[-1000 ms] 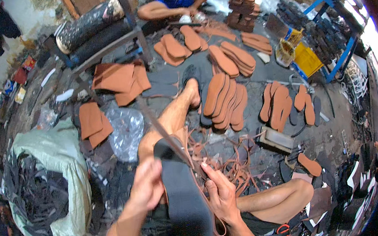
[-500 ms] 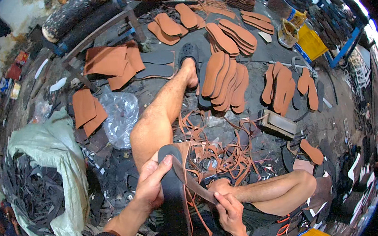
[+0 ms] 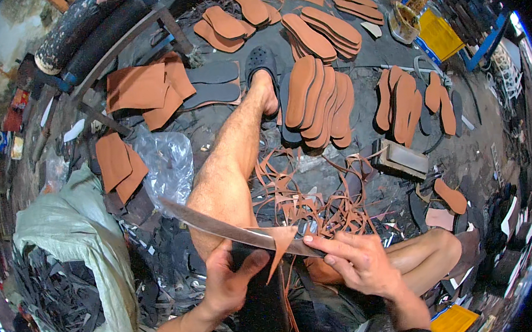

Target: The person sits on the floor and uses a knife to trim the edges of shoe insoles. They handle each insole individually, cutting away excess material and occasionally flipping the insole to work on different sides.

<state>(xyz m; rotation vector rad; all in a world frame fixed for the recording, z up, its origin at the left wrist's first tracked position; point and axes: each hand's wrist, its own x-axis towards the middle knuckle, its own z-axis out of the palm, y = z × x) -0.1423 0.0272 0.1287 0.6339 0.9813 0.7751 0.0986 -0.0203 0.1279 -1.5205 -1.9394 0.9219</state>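
My left hand grips a dark shoe sole in front of my body, with the thumb lying over its face. My right hand holds a long, slightly curved knife, its forefinger stretched along the blade. The blade crosses the top end of the sole, its tip pointing to the upper left, past my knee. A pointed brown trimming hangs from the sole's edge against the blade. Lower down, a thin brown strip dangles beside the sole.
Brown curly offcuts lie between my legs. Beyond them are piles of brown soles and a grey block. Brown sheets lie at the upper left. A pale green sack of black scraps stands at left, beside clear plastic.
The knife has swung up across the sole's top, its tip now reaching far to the left. My right hand has moved up and right. A brown flap now stands off the sole's edge.
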